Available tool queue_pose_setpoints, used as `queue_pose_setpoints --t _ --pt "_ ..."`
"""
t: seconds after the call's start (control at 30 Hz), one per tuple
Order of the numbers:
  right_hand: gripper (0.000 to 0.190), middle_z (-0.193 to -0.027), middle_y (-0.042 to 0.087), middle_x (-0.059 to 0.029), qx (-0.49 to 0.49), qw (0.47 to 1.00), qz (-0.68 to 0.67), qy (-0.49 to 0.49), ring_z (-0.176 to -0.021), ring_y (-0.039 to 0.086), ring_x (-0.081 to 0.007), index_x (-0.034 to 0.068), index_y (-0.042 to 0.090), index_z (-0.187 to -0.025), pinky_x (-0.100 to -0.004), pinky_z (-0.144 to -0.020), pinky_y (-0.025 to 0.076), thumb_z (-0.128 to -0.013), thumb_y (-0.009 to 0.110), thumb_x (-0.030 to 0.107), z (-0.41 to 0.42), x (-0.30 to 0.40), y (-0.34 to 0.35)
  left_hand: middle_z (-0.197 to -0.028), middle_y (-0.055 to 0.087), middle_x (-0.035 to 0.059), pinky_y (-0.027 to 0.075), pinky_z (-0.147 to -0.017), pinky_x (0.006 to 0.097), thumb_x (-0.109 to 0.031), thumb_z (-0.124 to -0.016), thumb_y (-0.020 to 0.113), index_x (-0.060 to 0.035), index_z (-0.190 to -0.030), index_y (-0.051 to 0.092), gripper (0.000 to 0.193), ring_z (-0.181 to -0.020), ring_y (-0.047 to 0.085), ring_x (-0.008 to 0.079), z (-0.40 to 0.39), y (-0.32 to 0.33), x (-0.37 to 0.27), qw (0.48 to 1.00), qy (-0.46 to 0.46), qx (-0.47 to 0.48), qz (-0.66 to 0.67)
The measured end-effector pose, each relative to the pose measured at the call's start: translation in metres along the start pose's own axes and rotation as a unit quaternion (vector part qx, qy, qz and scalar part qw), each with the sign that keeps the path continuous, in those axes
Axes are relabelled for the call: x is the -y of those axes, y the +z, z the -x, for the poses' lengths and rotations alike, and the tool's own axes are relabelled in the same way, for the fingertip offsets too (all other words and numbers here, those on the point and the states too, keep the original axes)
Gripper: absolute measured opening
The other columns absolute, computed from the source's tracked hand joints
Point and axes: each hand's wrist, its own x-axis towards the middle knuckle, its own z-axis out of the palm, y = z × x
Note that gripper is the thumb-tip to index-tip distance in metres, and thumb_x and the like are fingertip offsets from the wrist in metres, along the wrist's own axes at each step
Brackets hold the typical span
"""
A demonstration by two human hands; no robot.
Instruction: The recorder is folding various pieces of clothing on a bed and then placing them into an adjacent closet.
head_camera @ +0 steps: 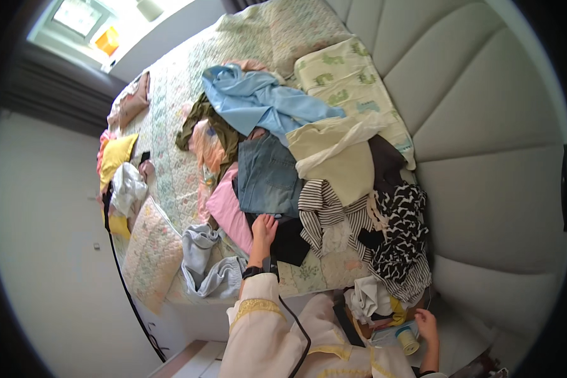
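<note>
My left hand (264, 229) is at the near edge of a folded blue denim garment (269, 177), its fingers closed on that edge; the fingertips are partly hidden. Under the denim lie a black cloth garment (290, 241) and a pink cloth (229, 210). To the right of that hand is a black-and-white striped garment (319, 203), with a cream cloth (335, 151) just beyond it. Low at the right, my right hand (426, 325) hangs beside a yellow cylindrical container with a blue rim (408, 341). Its fingers are slightly bent and hold nothing that I can see.
A light blue garment (264, 97) and a dinosaur-print pillow (335, 71) lie farther up the quilted bed (170, 90). A padded grey headboard (491, 118) borders the right side. White and yellow cloths (371, 297) are heaped below the bed's near corner. A black cable (295, 321) crosses my lap.
</note>
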Motion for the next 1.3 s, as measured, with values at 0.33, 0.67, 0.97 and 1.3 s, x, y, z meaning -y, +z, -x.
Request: queue_pose_setpoints --t 0.33,0.67,0.97,1.3 --pt "0.026 -0.082 0.063 -0.0095 0.035 0.997 0.062 0.008 -0.071 0.058 -0.0135 -0.003 0.058 -0.103 -0.0254 -0.065 0.047 -0.081 0.057 0.01 -0.019 0.038 0.012 -0.107 0.053 0.0111 0.046 -0.077 0.0422 -0.009 -0.074 0.067 -0.0025 -0.109 0.045 0.042 -0.092 0.055 0.0269 -0.054 0.044 -0.013 0.991 0.004 -0.132 -0.003" --pt "0.044 -0.102 0.061 -0.0179 0.26 0.913 -0.313 0.023 -0.092 0.06 -0.0238 -0.001 0.05 -0.114 -0.0327 -0.084 0.047 -0.093 0.038 0.036 -0.061 0.213 0.065 -0.109 0.053 0.009 0.047 -0.081 0.0356 0.001 -0.076 0.061 -0.0039 -0.12 0.037 0.05 -0.095 0.057 0.0225 0.159 0.126 -0.059 0.978 0.101 0.177 0.034" --pt "0.047 -0.114 0.055 -0.0159 0.395 0.724 -0.557 0.095 -0.099 0.058 -0.0267 0.005 0.044 -0.124 -0.038 -0.088 0.046 -0.08 0.054 0.018 -0.055 0.308 0.042 -0.118 0.048 0.0099 0.036 -0.095 0.0341 -0.009 -0.081 0.061 0.0007 -0.121 0.041 0.045 -0.111 0.045 0.0208 0.303 0.099 0.009 0.841 0.159 0.452 -0.252" --pt "0.066 -0.106 0.058 -0.0189 0.285 0.762 -0.508 -0.283 -0.094 0.058 -0.0314 -0.01 0.043 -0.119 -0.0393 -0.085 0.046 -0.057 0.062 0.006 -0.031 0.207 -0.118 -0.131 0.042 0.0119 0.034 -0.1 0.0398 -0.044 -0.09 0.038 -0.0023 -0.128 0.04 0.056 -0.117 0.044 0.0253 0.239 0.152 0.105 0.662 -0.464 0.588 -0.02"
